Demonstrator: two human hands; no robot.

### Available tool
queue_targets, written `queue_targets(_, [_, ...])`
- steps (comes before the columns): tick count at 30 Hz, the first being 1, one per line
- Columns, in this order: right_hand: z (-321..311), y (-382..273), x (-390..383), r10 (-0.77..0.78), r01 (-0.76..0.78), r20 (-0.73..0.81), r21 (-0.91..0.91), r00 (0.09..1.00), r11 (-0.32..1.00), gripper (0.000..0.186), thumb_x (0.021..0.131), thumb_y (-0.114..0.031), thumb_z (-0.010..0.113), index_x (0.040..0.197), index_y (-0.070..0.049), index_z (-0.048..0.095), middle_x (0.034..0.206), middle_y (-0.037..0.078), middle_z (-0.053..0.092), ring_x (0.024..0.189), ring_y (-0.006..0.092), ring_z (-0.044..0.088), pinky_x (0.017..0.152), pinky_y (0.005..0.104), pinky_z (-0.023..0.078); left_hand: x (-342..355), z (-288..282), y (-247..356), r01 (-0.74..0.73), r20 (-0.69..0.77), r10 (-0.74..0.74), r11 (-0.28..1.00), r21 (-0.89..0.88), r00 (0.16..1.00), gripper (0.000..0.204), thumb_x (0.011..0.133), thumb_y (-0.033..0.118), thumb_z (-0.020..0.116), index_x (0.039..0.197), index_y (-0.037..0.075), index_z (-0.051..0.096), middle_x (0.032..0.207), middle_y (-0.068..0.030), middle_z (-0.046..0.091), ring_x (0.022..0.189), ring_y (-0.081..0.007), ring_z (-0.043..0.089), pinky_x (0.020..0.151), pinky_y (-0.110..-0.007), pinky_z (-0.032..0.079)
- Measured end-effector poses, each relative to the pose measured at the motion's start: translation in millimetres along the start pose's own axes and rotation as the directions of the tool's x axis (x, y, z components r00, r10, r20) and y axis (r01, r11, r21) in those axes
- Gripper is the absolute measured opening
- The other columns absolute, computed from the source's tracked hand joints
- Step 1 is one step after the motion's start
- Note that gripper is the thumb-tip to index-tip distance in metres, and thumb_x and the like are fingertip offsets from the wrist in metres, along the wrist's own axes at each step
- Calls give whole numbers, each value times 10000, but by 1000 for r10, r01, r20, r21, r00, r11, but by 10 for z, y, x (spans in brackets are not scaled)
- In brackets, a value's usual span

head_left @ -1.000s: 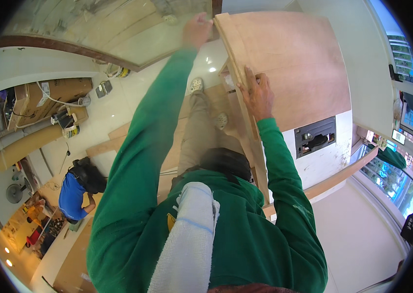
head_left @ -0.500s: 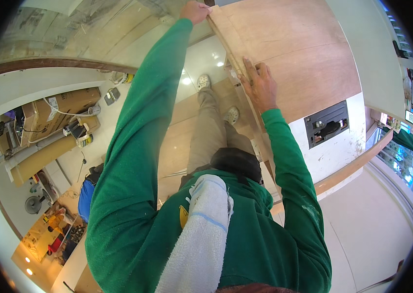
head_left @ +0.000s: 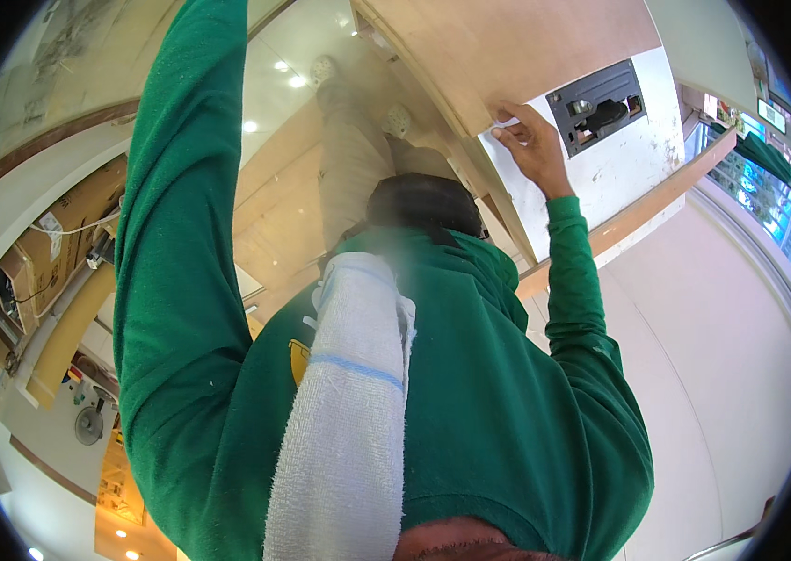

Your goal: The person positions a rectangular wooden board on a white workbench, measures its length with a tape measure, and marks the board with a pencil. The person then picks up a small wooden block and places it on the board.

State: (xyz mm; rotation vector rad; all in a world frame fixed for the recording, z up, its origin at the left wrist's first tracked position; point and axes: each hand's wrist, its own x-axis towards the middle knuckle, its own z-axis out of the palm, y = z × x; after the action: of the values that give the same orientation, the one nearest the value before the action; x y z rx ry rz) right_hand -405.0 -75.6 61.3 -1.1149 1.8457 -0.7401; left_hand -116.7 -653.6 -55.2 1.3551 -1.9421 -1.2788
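Observation:
A thin reddish-brown plywood sheet (head_left: 507, 47) lies over a white board (head_left: 601, 182) at the upper right. At the sheet's near left corner is my right hand (head_left: 540, 154), its fingers bent and thumb and index fingertip drawn together. Something small and whitish shows between those tips, too small to name. Just right of this hand, a dark grey metal plate with cutouts (head_left: 598, 105) is set in the white board. My left arm (head_left: 185, 140), in a green sleeve, reaches up past the top edge, so my left hand is out of sight.
A wooden rail (head_left: 662, 201) runs along the near side of the white board. Cardboard boxes (head_left: 63, 224) stand at the left, with a fan (head_left: 88, 425) below them. A white towel (head_left: 344, 402) hangs down my front.
My right hand has slid from the plywood's left edge to its near corner, with the fingers now bent together. My left hand has left the view at the top. The whole view has shifted.

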Motion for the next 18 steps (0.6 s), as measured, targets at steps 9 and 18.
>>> queue_targets(9, [469,127,-175,260,-192,-102,433,960,881,442,985,-29,854,1414,-26,751,1125,121,793,986,183,794,912,311,658,-147,-77,183,-38,88,25,989,143,996,371,1018,277,690,1210,4,852,1168,-139,845,1085,-271,778,1011,-444,580])
queue_targets(18, [510,233,-179,268,-177,-114,503,957,846,391,986,-75,875,1352,20,776,1115,162,830,990,166,792,894,303,640,-301,-91,470,164,38,-176,963,214,984,390,1066,281,683,1329,23,812,1263,-129,813,1190,-281,754,1045,-450,592])
